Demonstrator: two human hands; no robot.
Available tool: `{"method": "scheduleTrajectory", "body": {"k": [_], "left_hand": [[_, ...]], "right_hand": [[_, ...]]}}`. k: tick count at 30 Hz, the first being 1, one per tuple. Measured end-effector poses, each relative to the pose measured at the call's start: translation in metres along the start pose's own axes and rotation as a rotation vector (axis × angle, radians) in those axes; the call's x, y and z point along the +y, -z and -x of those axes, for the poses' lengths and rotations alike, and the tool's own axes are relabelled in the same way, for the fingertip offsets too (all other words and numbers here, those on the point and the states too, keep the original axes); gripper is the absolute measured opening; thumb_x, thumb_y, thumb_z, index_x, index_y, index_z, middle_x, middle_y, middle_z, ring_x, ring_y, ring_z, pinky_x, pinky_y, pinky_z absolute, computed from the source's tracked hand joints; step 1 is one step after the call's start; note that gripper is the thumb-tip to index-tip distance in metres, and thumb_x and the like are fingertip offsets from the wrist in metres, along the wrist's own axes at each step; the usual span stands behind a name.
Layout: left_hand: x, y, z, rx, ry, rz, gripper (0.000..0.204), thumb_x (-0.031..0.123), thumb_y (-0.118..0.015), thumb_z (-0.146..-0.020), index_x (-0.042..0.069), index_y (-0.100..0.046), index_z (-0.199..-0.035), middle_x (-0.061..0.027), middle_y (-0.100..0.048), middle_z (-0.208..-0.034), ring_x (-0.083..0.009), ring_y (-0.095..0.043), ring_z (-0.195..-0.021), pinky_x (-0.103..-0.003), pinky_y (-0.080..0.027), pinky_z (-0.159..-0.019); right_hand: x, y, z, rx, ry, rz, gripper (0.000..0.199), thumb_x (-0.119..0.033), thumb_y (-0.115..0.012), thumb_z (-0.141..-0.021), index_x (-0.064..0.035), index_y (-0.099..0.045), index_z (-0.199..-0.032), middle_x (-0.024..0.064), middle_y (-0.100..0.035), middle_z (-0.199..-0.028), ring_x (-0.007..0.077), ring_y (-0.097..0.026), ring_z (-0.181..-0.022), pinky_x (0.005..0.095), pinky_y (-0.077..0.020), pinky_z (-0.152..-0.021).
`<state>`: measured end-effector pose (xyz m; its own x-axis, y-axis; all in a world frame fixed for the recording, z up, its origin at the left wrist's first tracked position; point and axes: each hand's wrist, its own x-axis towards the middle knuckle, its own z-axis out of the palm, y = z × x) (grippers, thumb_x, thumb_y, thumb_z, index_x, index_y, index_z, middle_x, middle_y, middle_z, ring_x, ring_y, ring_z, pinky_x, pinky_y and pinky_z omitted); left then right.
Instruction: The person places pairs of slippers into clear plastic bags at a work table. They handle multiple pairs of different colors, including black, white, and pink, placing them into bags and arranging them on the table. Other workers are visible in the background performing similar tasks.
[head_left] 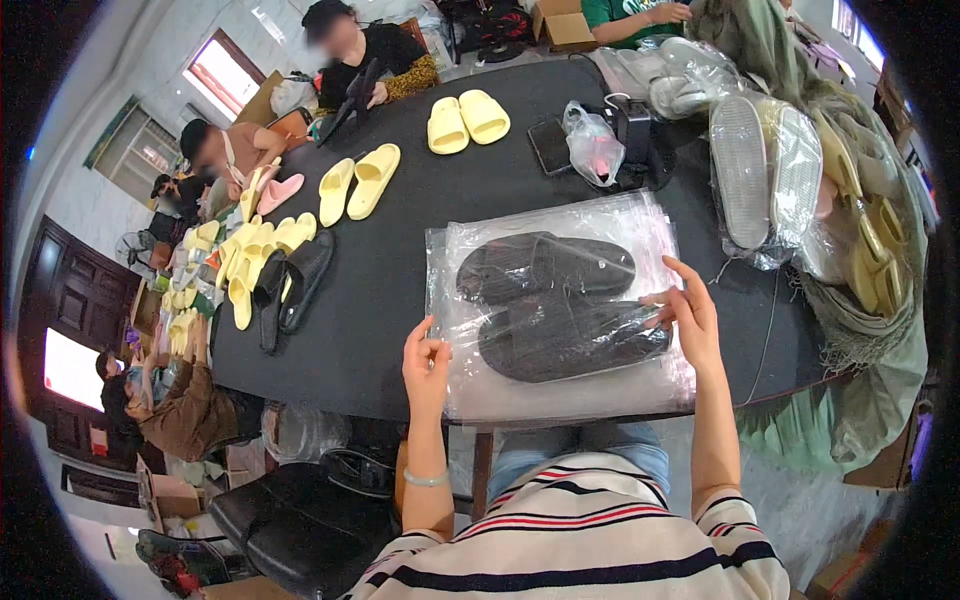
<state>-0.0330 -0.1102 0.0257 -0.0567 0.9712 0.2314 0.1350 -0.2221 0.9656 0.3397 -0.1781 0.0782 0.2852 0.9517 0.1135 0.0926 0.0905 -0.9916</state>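
There is one view, from the camera on my head. It looks steeply down and forward over my striped shirt (590, 550) onto the dark tabletop (400, 290). The near edge of the tabletop sits close below the lens, its far edge high in the frame. Straight edges bow toward the dark round rim of the picture.

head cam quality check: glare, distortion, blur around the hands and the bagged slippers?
Head view: strong fisheye, the black table's edge bows and the corners vignette to black; soft glare streaks on the clear plastic bag partly veil the black slippers; left hand and right hand are sharp; windows at upper left blow out; co-workers' faces are blurred.
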Motion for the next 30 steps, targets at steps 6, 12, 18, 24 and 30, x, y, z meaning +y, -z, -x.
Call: {"method": "scheduleTrajectory", "body": {"k": [6,12,18,24,30], "left_hand": [[-0.018,0.011,0.017,-0.107,0.076,-0.296,0.049,0.0,-0.062,-0.085,0.002,-0.048,-0.132,-0.0042,-0.058,-0.085,-0.0122,-0.053,-0.071,-0.026,-0.045,-0.068],[0.014,0.001,0.002,-0.055,-0.225,-0.654,0.058,0.003,-0.064,-0.082,0.0,-0.042,-0.136,-0.013,-0.053,-0.111,-0.0247,-0.051,-0.095,-0.039,-0.042,-0.09],[0.024,-0.038,-0.026,-0.115,-0.073,0.034,0.05,0.008,-0.053,-0.093,-0.001,-0.035,-0.14,-0.0207,-0.037,-0.142,-0.0321,-0.035,-0.134,-0.041,-0.033,-0.108],[-0.024,-0.056,-0.022,-0.101,-0.33,-0.481,0.053,0.026,-0.04,-0.1,-0.006,-0.031,-0.142,-0.0237,-0.032,-0.147,-0.0363,-0.03,-0.137,-0.042,-0.021,-0.114],[-0.031,-0.06,-0.025,-0.139,-0.331,-0.48,0.053,0.026,-0.036,-0.101,-0.007,-0.029,-0.143,-0.0244,-0.032,-0.148,-0.0367,-0.03,-0.138,-0.041,-0.023,-0.114]], "right_hand": [[0.02,0.008,0.016,-0.031,-0.073,-0.07,0.041,-0.009,-0.032,-0.097,-0.0067,-0.043,-0.137,0.0127,-0.071,-0.084,0.0115,-0.064,-0.069,0.0226,-0.0467,-0.062],[0.025,0.031,0.003,0.135,-0.046,-0.099,0.032,-0.007,-0.041,-0.095,-0.0034,-0.049,-0.126,0.009,-0.068,-0.089,0.0141,-0.066,-0.079,0.0253,-0.0488,-0.065],[0.042,0.036,-0.026,-0.043,0.154,0.475,0.014,-0.011,-0.068,-0.082,-0.0007,-0.062,-0.088,0.0098,-0.068,-0.086,0.0216,-0.062,-0.076,0.0315,-0.0479,-0.072],[0.017,0.018,-0.046,-0.421,0.363,0.514,0.025,-0.024,-0.073,-0.078,-0.0061,-0.07,-0.096,0.0118,-0.068,-0.097,0.029,-0.06,-0.095,0.0361,-0.0452,-0.085],[0.007,-0.016,-0.073,-0.707,0.527,0.532,0.047,-0.028,-0.074,-0.079,-0.0054,-0.061,-0.118,0.0161,-0.058,-0.124,0.0334,-0.052,-0.118,0.0412,-0.0401,-0.101]]}}
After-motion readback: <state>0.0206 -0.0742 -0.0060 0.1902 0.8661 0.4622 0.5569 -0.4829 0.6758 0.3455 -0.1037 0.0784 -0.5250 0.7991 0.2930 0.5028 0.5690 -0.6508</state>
